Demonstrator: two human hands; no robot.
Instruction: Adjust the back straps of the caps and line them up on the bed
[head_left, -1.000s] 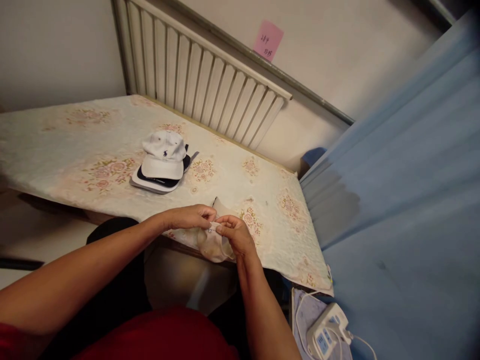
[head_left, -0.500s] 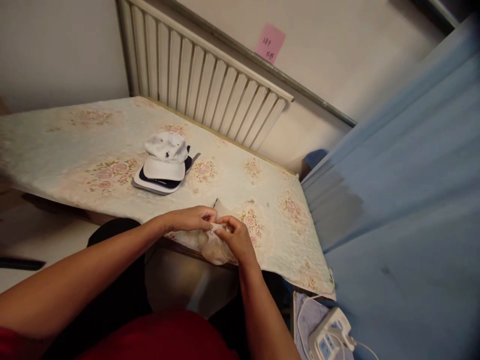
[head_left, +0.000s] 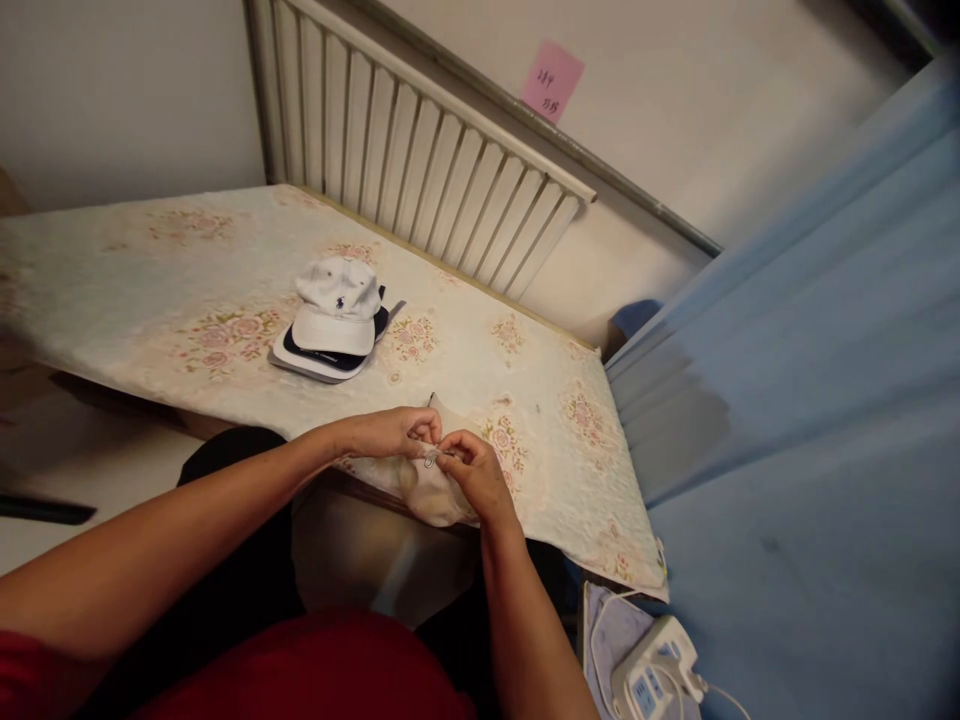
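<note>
At the near edge of the table lies a pale beige cap (head_left: 436, 496), its rounded crown towards me. Part of it pokes out beyond my fingers. My left hand (head_left: 401, 432) pinches the cap's strap from the left, with thumb and forefinger pressed together. From the right, my right hand (head_left: 476, 470) pinches the same strap, close beside the left fingertips. A small metal buckle (head_left: 430, 461) shows between the two hands. My fingers hide the strap's ends. Farther left, a white cap (head_left: 337, 305) with a small dark emblem sits on a stack of caps.
Below the white cap are a black cap (head_left: 330, 357) and others. A floral cloth (head_left: 480, 360) covers the table, with a radiator (head_left: 420, 150) behind it. A blue curtain (head_left: 810, 350) hangs at the right. A white power strip (head_left: 652, 675) with cords lies lower right.
My fingers have shifted slightly on the strap, and the metal buckle shows a little more clearly. The whole view has moved a little; the stacked caps stay put.
</note>
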